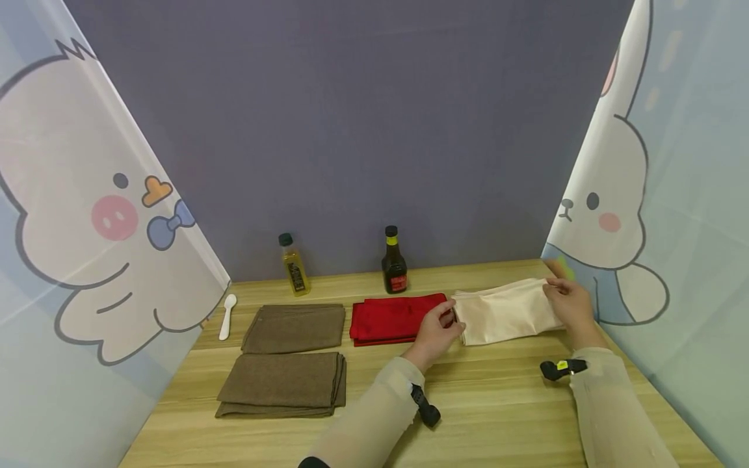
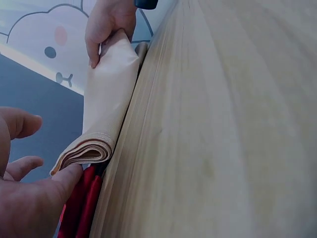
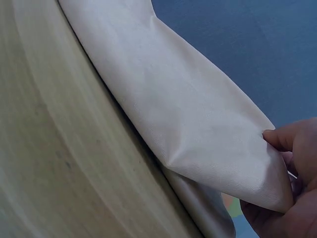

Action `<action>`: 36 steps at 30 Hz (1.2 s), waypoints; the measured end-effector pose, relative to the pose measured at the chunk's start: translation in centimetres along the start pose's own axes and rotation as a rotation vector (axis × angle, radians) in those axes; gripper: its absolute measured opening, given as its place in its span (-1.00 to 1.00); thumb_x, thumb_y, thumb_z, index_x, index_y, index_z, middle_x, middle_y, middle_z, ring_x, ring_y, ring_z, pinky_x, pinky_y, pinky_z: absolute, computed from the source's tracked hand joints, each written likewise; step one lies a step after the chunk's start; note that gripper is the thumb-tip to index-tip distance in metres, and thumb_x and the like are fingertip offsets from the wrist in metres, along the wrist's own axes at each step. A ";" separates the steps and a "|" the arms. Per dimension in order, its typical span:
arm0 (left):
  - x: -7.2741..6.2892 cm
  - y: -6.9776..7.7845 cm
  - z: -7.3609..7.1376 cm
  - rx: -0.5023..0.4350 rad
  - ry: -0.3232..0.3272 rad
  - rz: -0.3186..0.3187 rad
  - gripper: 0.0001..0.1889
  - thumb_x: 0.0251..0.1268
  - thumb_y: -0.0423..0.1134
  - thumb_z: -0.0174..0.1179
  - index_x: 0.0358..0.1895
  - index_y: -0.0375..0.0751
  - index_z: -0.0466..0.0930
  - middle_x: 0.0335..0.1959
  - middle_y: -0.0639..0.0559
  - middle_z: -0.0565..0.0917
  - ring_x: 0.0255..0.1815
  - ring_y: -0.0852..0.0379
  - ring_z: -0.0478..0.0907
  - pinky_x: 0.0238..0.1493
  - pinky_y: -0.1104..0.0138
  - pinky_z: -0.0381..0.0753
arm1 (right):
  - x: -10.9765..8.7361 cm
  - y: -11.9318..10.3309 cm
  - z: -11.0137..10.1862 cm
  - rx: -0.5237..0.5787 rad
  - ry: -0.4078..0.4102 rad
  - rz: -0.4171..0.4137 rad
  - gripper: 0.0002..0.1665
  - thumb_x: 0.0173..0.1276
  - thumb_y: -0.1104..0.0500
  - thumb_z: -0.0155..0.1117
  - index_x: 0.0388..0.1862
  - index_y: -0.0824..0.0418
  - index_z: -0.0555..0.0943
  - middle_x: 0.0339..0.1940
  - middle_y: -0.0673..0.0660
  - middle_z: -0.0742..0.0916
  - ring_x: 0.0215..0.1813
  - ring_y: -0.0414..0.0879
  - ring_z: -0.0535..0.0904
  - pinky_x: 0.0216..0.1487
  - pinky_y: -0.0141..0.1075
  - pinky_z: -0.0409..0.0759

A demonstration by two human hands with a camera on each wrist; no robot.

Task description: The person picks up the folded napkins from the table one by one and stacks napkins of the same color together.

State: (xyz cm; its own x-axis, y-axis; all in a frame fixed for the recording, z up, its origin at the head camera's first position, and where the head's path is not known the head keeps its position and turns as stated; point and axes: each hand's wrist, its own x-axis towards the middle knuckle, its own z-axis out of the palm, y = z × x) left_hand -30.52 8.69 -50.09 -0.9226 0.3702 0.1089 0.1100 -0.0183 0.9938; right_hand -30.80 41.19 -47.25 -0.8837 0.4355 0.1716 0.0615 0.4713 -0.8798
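Observation:
A folded cream cloth [image 1: 506,312] lies at the right of the table, its layered left end showing in the left wrist view. My right hand [image 1: 573,309] pinches its far right end between thumb and fingers; in the right wrist view, that end of the cloth [image 3: 213,144] is raised and creased. At the opposite end is my left hand [image 1: 435,331], one digit touching the layered edge and the other fingers spread apart. Beneath and beside that hand, a folded red cloth [image 1: 398,316] is partly covered by it.
Two folded brown cloths [image 1: 287,380] lie to the left, one behind the other. A white spoon [image 1: 227,317] is at the left edge. An oil bottle [image 1: 295,266] and a dark sauce bottle [image 1: 394,263] stand at the back, before a grey wall [image 1: 351,143].

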 end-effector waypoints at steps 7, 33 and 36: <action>-0.4 0.3 0.2 0.021 -0.055 -0.021 -0.33 0.49 -0.28 0.31 0.60 -0.13 0.32 0.59 -0.09 0.31 0.57 -0.10 0.30 0.33 0.16 0.54 | 0.2 0.4 -0.2 0.002 0.028 0.030 -0.41 0.60 -0.01 0.18 0.37 0.40 0.58 -0.26 -0.24 0.61 -0.21 -0.35 0.46 -0.27 -0.53 0.48; -0.7 0.0 1.4 0.124 -0.119 0.002 -0.30 0.49 -0.24 0.31 0.61 -0.22 0.27 0.58 -0.07 0.33 0.60 -0.09 0.24 0.49 0.08 0.35 | 0.7 1.4 -0.4 -0.043 0.082 0.120 -0.42 0.60 -0.02 0.15 0.40 0.33 0.58 -0.06 0.04 0.72 -0.15 -0.30 0.49 -0.17 -0.43 0.48; -0.7 0.0 1.5 0.139 -0.115 0.005 -0.31 0.50 -0.23 0.30 0.60 -0.23 0.28 0.56 -0.05 0.36 0.58 -0.08 0.27 0.49 0.08 0.36 | 0.6 1.5 -0.5 -0.036 0.082 0.117 -0.42 0.58 -0.03 0.20 0.38 0.33 0.59 -0.18 -0.09 0.71 -0.22 -0.37 0.48 -0.21 -0.46 0.49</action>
State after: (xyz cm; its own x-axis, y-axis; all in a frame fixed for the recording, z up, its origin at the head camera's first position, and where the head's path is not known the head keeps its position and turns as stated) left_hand -29.28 9.82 -50.21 -0.8742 0.4747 0.1023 0.1717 0.1051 0.9795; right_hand -31.01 42.55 -48.28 -0.8288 0.5494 0.1061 0.1793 0.4404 -0.8797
